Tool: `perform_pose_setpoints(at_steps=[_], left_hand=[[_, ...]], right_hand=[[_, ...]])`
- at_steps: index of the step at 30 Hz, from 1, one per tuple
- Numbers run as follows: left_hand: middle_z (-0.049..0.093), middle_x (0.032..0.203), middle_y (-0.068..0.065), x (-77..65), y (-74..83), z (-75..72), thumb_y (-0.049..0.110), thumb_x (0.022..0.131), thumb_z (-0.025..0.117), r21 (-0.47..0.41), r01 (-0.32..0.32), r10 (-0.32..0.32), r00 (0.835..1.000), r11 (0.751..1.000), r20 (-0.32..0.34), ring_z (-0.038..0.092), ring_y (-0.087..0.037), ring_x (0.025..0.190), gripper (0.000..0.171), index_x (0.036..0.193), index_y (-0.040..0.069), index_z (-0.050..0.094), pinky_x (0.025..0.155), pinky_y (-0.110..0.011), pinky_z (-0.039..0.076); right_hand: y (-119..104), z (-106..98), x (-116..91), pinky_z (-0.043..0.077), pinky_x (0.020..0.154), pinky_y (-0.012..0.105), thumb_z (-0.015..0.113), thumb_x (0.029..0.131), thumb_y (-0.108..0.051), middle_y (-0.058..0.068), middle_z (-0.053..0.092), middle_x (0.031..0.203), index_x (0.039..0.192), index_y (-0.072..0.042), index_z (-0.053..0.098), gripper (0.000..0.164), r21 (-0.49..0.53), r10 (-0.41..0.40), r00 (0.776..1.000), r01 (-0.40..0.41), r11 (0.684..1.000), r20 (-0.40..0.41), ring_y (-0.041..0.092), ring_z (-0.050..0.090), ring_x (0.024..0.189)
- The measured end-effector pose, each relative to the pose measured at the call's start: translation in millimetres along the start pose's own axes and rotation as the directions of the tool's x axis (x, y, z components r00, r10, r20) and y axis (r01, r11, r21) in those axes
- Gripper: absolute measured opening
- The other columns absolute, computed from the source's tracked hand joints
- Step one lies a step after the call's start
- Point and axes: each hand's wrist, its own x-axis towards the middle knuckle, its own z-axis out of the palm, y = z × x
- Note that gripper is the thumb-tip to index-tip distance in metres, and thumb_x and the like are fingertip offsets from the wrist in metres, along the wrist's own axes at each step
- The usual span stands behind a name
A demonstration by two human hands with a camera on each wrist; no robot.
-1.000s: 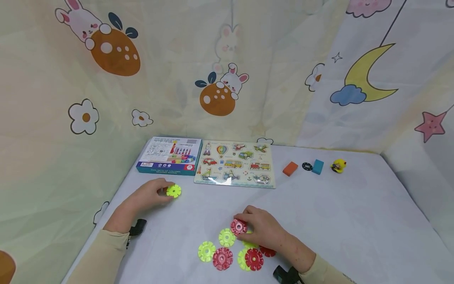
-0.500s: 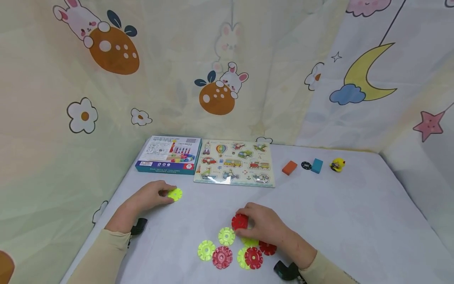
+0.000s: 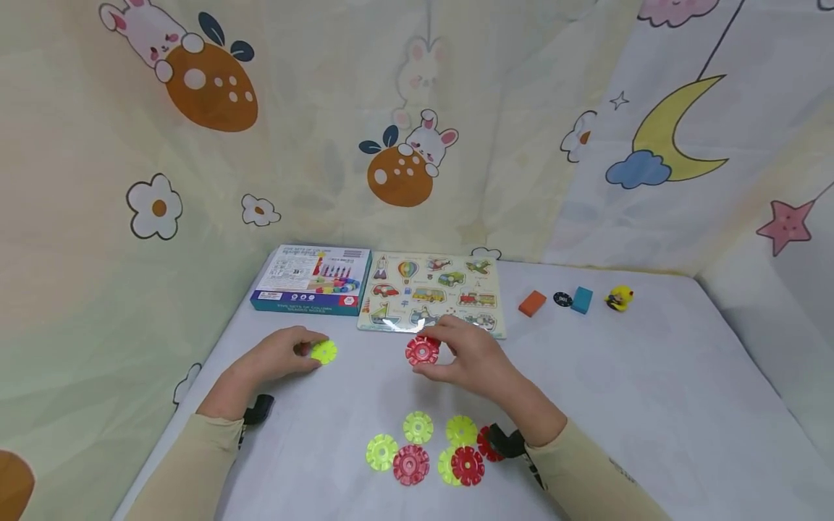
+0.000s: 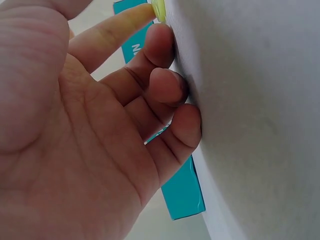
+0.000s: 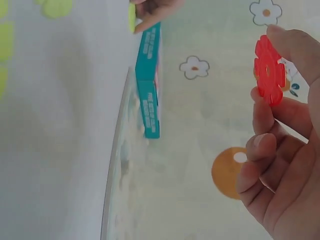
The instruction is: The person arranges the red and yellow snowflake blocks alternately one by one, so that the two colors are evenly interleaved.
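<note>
My left hand [image 3: 281, 354] pinches a yellow-green notched plastic disc [image 3: 324, 352] between thumb and forefinger, low over the cloth in front of the teal box. In the left wrist view only an edge of this disc [image 4: 159, 10] shows at the top, while the other fingers curl loosely by the cloth. My right hand [image 3: 478, 358] holds a red notched disc [image 3: 421, 352] raised above the table, before the picture board. Thumb and fingertips grip that red disc [image 5: 269, 70] at opposite edges in the right wrist view. The two held discs are apart.
Several loose discs lie nearer the front, among them a yellow-green one [image 3: 381, 452] and a red one [image 3: 410, 465]. The teal box [image 3: 313, 282] and picture board [image 3: 430, 293] stand behind. Orange block [image 3: 532, 304], black chip [image 3: 563, 299], blue block [image 3: 582, 299] and yellow duck [image 3: 619, 298] sit back right.
My right hand has lifted the red disc away from the loose discs and carried it farther back, slightly left. The left hand with its yellow-green disc has hardly moved.
</note>
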Motion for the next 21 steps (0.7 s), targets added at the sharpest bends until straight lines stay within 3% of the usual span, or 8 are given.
perform_pose_setpoints(at_steps=[5,10,16,21], left_hand=[[0.051,0.084,-0.003,1.6,0.0,-1.8,0.033,0.076,0.078,0.002,0.005,-0.005,1.000,1.000,-0.004,0.047,-0.020,0.085,0.053,0.126,0.022,0.062,0.065,-0.033,0.041],[0.051,0.085,-0.003,2.2,-0.4,-0.3,0.035,0.075,0.079,0.003,0.029,-0.029,1.000,1.000,-0.005,0.047,-0.020,0.086,0.054,0.126,0.024,0.062,0.066,-0.032,0.042],[0.052,0.086,-0.003,2.2,0.7,0.9,0.036,0.074,0.079,0.011,0.028,-0.028,1.000,1.000,0.005,0.048,-0.021,0.087,0.057,0.127,0.022,0.061,0.065,-0.031,0.045],[0.052,0.086,-0.003,3.8,-0.8,1.4,0.036,0.075,0.079,0.017,0.023,-0.023,1.000,1.000,0.011,0.048,-0.020,0.086,0.057,0.127,0.022,0.061,0.065,-0.031,0.044]], right_hand=[[-10.9,10.8,28.9,0.043,0.056,0.019,0.072,0.075,-0.055,-0.013,0.048,0.094,0.115,-0.022,0.068,0.052,-0.017,0.020,1.000,-0.020,1.000,0.015,0.004,0.046,0.077],[-19.1,31.4,56.2,0.043,0.060,0.019,0.070,0.075,-0.056,-0.009,0.049,0.098,0.121,-0.023,0.066,0.056,-0.043,0.058,0.992,-0.054,0.998,0.110,0.006,0.047,0.084],[-20.1,65.1,86.5,0.042,0.060,0.019,0.068,0.076,-0.058,-0.009,0.048,0.100,0.122,-0.025,0.064,0.056,-0.138,0.076,0.973,-0.046,0.989,0.220,0.005,0.046,0.083],[-17.2,94.8,106.4,0.042,0.059,0.019,0.068,0.077,-0.056,-0.007,0.049,0.100,0.119,-0.026,0.066,0.051,-0.209,0.104,0.943,-0.038,0.977,0.317,0.006,0.046,0.083]])
